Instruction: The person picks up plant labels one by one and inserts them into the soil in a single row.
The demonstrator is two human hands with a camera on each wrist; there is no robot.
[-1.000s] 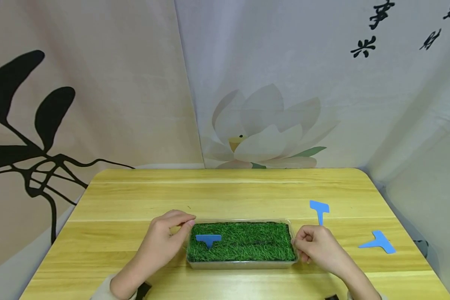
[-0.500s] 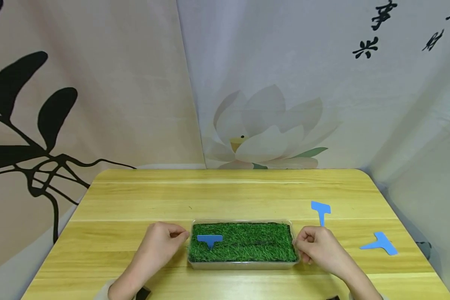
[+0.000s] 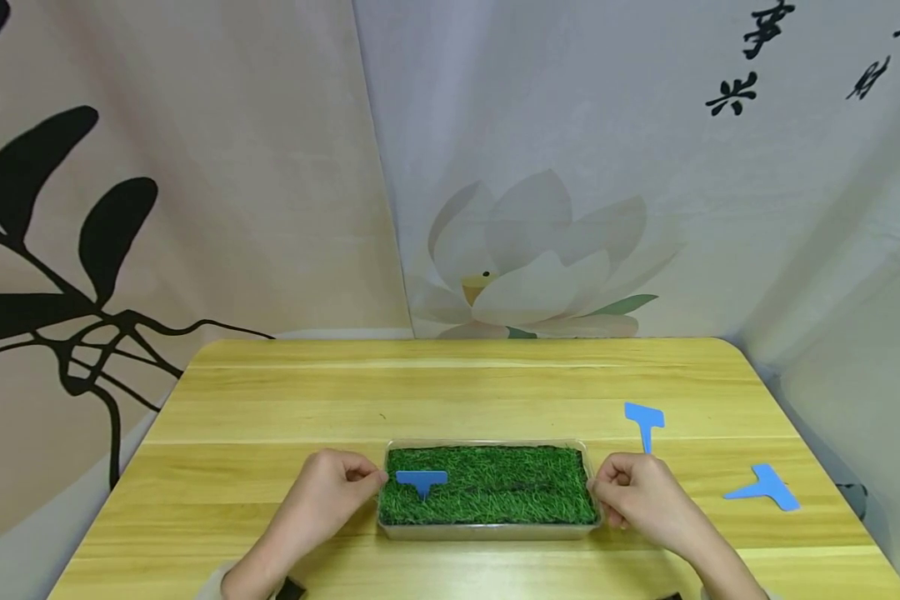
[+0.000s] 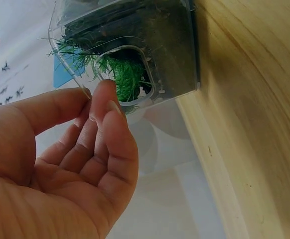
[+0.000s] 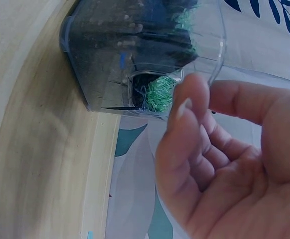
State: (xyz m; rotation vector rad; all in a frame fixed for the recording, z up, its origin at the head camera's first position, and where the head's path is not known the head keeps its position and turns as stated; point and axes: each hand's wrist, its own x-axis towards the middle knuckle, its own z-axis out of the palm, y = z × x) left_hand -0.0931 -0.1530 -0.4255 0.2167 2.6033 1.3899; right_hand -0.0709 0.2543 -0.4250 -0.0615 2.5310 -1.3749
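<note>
Lower along the box's left end now than a second ago, the left hand has left the far left corner, where its fingers reached over the rim, and pinches the rim near the middle of that end. The right hand keeps its place at the opposite end. So the box is now gripped from both ends, which probably serves to steady or shift it.

That clear box sits about midway between the tabletop's left and right edges, well apart from the far edge, its long sides running along that edge; it seems to rest flat. Green artificial grass fills it nearly to the rim, and a blue T-shaped marker stands in the grass near the left end.

Both wrist views show thumb and forefinger closed on the clear rim, the other fingers loosely curled, with a rounded cut-out in each end wall just beside the fingertips.

Two more markers lie loose on the tabletop: one just beyond the right hand, its stem tip hidden or ending there, I cannot tell which; another toward the right edge, its stem pointing left.

Past the far edge hangs a pale curtain printed with a lotus.
</note>
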